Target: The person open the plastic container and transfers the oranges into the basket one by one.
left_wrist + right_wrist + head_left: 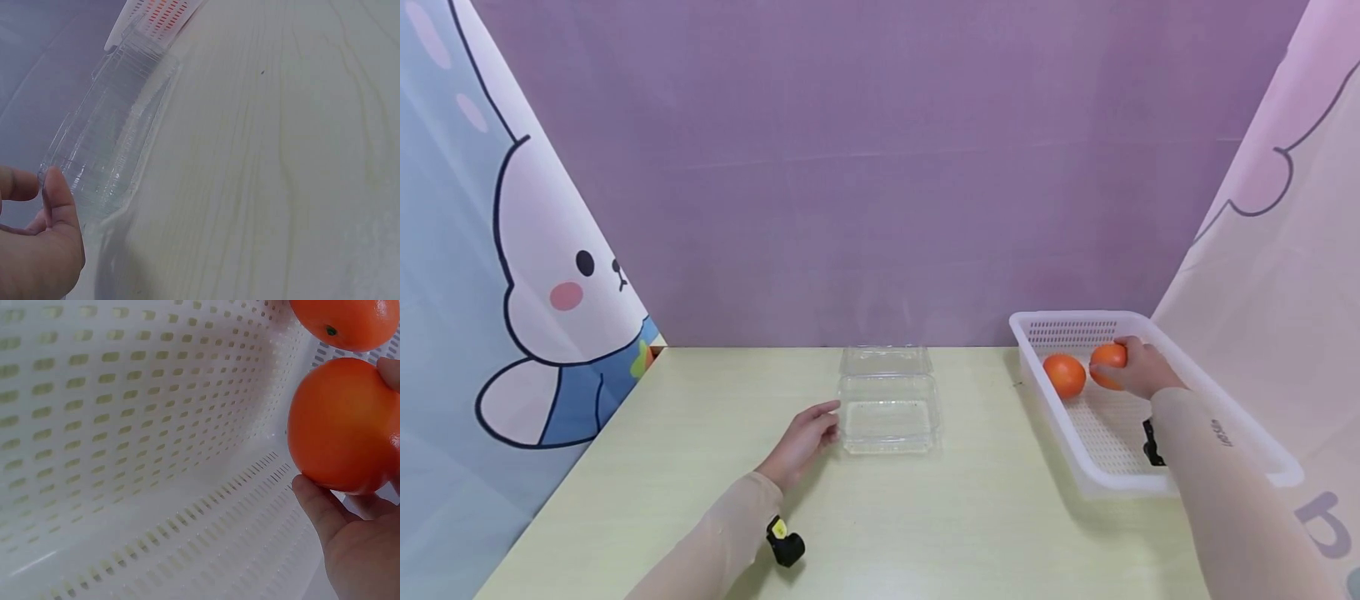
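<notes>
A clear plastic clamshell container lies with its lid raised on the table. My left hand is at its left side; in the left wrist view the thumb and a finger pinch the container's edge. On the right, my right hand reaches into a white perforated basket and grips an orange, thumb and fingers spread around the fruit. Beside it sits a second orange, whose green stem end shows in the right wrist view.
The pale wood-grain table ends at a purple backdrop. Cartoon-printed cloths hang at the left and right sides. Tall perforated walls surround the oranges, and the basket's far end lies near the backdrop.
</notes>
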### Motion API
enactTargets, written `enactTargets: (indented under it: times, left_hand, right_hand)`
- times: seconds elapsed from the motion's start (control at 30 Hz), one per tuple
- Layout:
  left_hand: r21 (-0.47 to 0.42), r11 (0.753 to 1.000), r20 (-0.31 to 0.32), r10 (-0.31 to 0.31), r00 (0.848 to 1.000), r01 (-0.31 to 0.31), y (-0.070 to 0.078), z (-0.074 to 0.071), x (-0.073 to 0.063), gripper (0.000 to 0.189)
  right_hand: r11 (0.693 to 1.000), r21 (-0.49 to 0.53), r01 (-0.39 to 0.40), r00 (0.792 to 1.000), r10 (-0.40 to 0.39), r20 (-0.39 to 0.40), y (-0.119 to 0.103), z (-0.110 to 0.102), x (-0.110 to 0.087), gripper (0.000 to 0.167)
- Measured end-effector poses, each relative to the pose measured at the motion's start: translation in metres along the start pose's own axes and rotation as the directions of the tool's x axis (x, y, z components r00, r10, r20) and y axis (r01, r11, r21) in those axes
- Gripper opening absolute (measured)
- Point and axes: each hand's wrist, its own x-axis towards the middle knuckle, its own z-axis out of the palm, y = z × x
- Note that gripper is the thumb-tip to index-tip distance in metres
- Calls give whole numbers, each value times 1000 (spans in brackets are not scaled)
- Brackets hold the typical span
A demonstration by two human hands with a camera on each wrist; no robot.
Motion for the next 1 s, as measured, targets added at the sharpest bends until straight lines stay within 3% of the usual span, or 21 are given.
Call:
enactTargets:
  times: [0.2, 0.53, 0.8, 1.0]
  left_hand:
    - [3, 1000, 2, -1, 1000, 1, 2, 1, -1, 45]
    - [10, 1000, 4, -9, 1000, 9, 3, 0, -3, 45]
    - [17, 1000, -1, -11, 1000, 11, 2, 1, -3, 46]
    - [7, 1000, 3, -6, 1000, 6, 2, 1, -2, 45]
  right_hand:
    - [998, 19, -53, 998, 52, 38, -1, 4, -1, 94]
    - [997, 39, -62, 996, 59, 68, 1, 11, -1, 92]
    - [1000, 11, -5, 999, 4, 47, 8, 16, 3, 93]
    - [1000, -17, -23, 999, 24, 40, 6, 17, 2, 92]
